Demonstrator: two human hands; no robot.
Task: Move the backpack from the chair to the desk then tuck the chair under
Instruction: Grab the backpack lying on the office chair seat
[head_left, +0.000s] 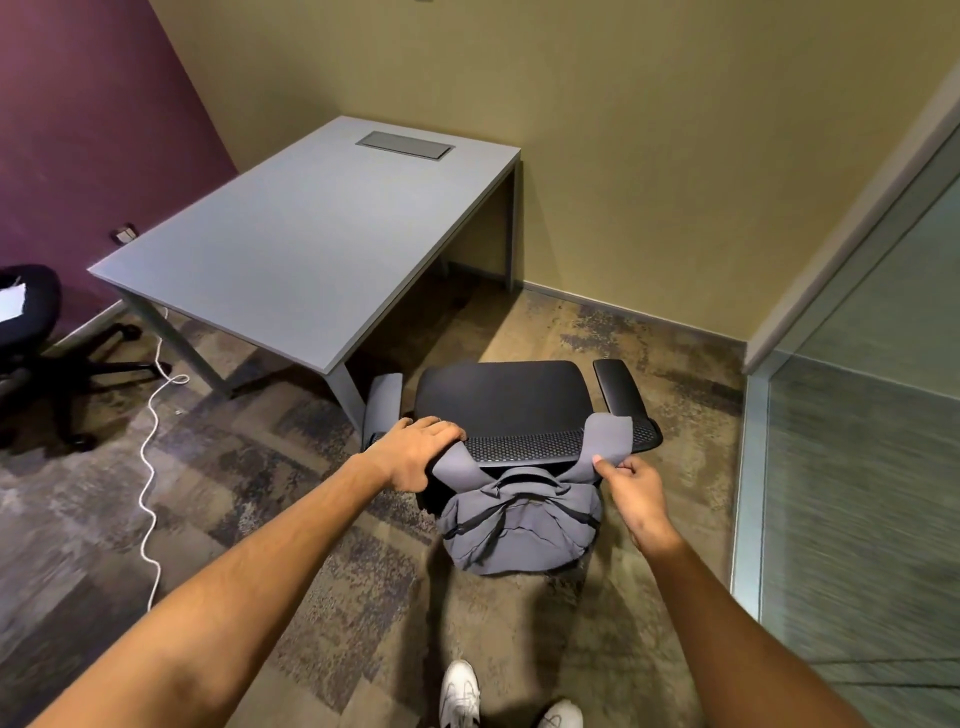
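Note:
A grey backpack (519, 525) hangs behind the backrest of a black office chair (501, 397), its two straps looped over the backrest's top edge. My left hand (415, 452) is closed over the left strap at the top of the backrest. My right hand (636, 496) pinches the right strap between thumb and fingers. The chair stands pulled out, just off the near right corner of the grey desk (291, 249), its seat facing the desk and the wall.
A second black office chair (31, 332) stands at the far left with a white paper on it. A white cable (150, 457) snakes over the carpet left of the desk. A glass partition (852, 467) runs along the right. My white shoes (462, 696) are below.

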